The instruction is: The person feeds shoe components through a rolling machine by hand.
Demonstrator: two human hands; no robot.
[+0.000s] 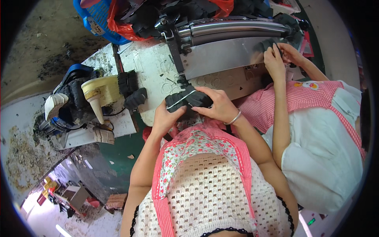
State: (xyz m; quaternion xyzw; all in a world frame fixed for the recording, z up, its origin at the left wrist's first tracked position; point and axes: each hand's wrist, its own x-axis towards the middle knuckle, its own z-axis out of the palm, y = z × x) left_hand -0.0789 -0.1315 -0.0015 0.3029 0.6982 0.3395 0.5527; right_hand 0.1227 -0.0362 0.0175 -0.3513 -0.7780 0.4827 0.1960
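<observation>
Close in front of my body is a bundle of black, leather-like pieces (179,98) with thin white bands, probably rubber bands, stretched across it. My left hand (165,118) grips its left end, thumb pressed on the near side. The other end is in my right hand (219,104), fingers over the top and thumb below. What the pieces are exactly does not show. Loose pale rings like rubber bands (167,85) lie on the worktable (148,73) just beyond. Left of my hands sit more black bundles (135,98) at the table's edge.
A machine with a shiny metal roller (241,28) and plate (221,55) spans the table's far side. At right a co-worker's hands (276,57) handle something dark at the plate. A blue basket (92,17) and red bag stand behind; a yellow tape-like roll (103,90) sits left.
</observation>
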